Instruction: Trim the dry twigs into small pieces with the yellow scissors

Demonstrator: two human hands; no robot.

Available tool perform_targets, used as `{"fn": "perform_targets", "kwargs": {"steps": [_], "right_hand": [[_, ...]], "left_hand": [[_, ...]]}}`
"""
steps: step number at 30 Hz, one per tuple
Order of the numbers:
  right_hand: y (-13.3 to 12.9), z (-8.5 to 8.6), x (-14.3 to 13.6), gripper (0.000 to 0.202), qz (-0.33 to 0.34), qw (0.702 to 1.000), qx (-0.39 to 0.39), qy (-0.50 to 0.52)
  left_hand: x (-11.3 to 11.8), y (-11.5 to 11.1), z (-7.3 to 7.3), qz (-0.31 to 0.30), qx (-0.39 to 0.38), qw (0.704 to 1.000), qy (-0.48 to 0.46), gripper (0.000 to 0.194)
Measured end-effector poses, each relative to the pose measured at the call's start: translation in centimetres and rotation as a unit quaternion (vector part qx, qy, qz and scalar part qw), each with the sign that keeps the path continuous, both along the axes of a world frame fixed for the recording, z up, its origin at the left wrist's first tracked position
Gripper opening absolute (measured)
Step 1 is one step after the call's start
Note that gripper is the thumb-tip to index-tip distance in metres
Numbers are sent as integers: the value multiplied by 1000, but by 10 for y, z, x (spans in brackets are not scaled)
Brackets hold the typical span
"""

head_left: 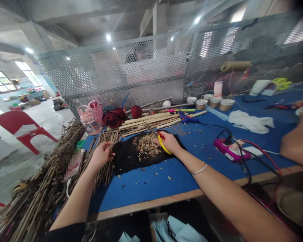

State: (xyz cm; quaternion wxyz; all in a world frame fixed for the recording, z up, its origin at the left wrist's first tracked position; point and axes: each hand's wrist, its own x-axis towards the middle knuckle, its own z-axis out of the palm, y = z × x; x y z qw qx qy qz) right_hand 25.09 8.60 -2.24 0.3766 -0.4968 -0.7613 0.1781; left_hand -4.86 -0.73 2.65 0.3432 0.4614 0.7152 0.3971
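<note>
Scissors (163,143) with red and yellow handles are in my right hand (168,142), their blades pointing up and to the left. Just beneath them, a pile of small chopped dry plant bits (148,144) lies on a black cloth (123,155). My left hand (102,156) hovers by the cloth's left edge, fingers loosely bent and apart, with nothing visible in them. Behind and below that hand lie thin dry stems (106,169). Loose bits are scattered on the blue tabletop (146,190) in front of the cloth.
Peeled sticks (146,120), a blue glue gun (188,118) and a dark red yarn ball (136,111) lie behind the cloth. A pink bottle (91,117) stands left. Rightward are a magenta power strip (229,151), cables, white gloves (249,121) and another person's arm (298,141).
</note>
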Motion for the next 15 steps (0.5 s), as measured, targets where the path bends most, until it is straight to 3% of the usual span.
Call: {"fn": "perform_targets", "kwargs": {"steps": [3,7,12,15], "right_hand": [[-4,6,-1,34,-25,999,17,-11],[-13,18,-9,33,-48,996,48,59],[-27,28,-27,34,78,968,-50,232],[-30,30,-31,33,117,953,-83,266]], "left_hand": [[29,-6,1,-1,24,985,-171,22],[69,-8,-5,-28,41,966,-252,24],[109,-2,-16,-92,43,948,-302,29],[120,-2,-17,-107,29,942,-317,31]]}}
